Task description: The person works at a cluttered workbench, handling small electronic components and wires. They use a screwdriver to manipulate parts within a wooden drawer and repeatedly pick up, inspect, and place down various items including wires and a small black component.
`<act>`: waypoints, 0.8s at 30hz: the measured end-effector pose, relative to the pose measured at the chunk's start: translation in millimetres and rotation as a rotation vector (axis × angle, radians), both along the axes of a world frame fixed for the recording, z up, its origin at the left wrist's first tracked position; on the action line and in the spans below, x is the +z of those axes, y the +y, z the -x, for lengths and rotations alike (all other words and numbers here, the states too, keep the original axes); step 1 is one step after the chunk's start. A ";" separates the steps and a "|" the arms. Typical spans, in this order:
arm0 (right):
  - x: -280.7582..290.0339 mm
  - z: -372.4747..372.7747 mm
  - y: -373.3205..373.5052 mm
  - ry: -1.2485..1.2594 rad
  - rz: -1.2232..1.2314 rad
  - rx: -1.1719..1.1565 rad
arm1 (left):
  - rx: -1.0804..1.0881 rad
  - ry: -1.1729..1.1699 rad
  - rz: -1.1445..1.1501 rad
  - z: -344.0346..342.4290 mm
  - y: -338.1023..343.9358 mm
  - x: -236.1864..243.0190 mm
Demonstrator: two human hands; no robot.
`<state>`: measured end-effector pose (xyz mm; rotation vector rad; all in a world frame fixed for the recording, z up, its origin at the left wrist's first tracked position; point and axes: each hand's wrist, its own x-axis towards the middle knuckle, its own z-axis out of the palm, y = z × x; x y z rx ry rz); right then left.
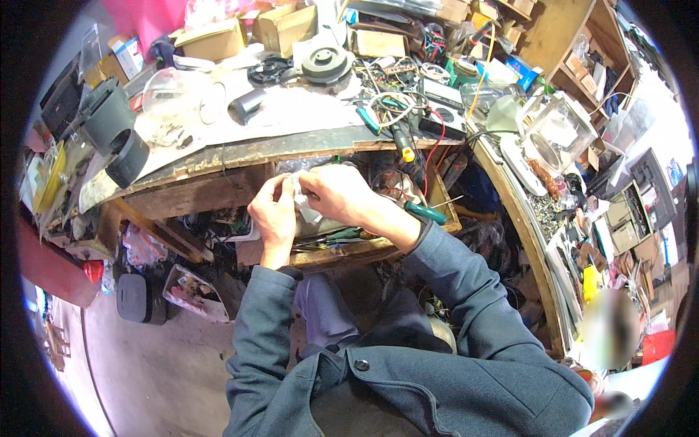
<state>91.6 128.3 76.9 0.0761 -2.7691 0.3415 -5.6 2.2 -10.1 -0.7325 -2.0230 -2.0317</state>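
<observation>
Above an open wooden drawer (342, 252), my two hands meet in front of the workbench's edge. Between the fingertips of my left hand (272, 217) and my right hand (338, 191) is a small whitish piece (298, 191), perhaps thin plastic; its kind cannot be made out. Both hands are closed on it, and my right fingers partly cover it. Just right of my right wrist, a green-handled screwdriver (425, 213) lies at the drawer's side. Several hand tools (341, 237) lie along the drawer's front, below my hands.
On the workbench (240, 151) stand a clear rounded cover (171, 95), a black cylinder (247, 106) and a grey round part (325, 64). Tangled cables (397, 105) lie to the right. A side bench (535, 251) holds clutter. A grey bin (133, 297) stands on the floor.
</observation>
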 end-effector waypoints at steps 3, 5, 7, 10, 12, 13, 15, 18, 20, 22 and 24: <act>-1.5 -4.1 -0.5 0.052 0.046 -0.007 | -0.008 0.014 0.005 0.7 -0.5 -1.9; 0.6 -8.6 -0.4 0.068 0.100 -0.015 | -0.019 -0.010 0.020 -1.5 -0.1 -0.5; 5.5 -20.0 -5.5 0.053 0.125 -0.075 | -0.014 -0.010 0.047 -9.8 -1.9 -0.7; 0.5 -27.3 -5.9 0.215 0.160 -0.070 | -0.014 -0.036 0.063 -7.8 -6.5 -1.3; 3.3 -37.6 5.7 0.360 0.201 -0.055 | -0.047 -0.048 0.021 0.6 1.9 6.4; 3.9 -41.2 8.7 0.411 0.238 -0.032 | -0.040 -0.002 -0.017 8.6 3.3 5.6; 4.8 -64.3 10.4 0.425 0.290 -0.059 | -0.038 -0.058 -0.001 19.6 4.0 -7.0; 8.3 -107.3 19.4 0.361 0.305 -0.179 | -0.035 0.007 -0.030 5.0 0.7 3.5; 11.3 -143.3 31.7 0.344 0.259 -0.226 | -0.114 -0.108 -0.021 1.1 1.4 -0.1; 17.8 -175.6 42.1 0.308 0.199 -0.310 | -0.118 -0.116 -0.027 -2.0 0.1 3.2; 28.1 -206.2 50.7 0.270 0.108 -0.451 | -0.107 -0.113 -0.025 -2.2 -1.9 3.7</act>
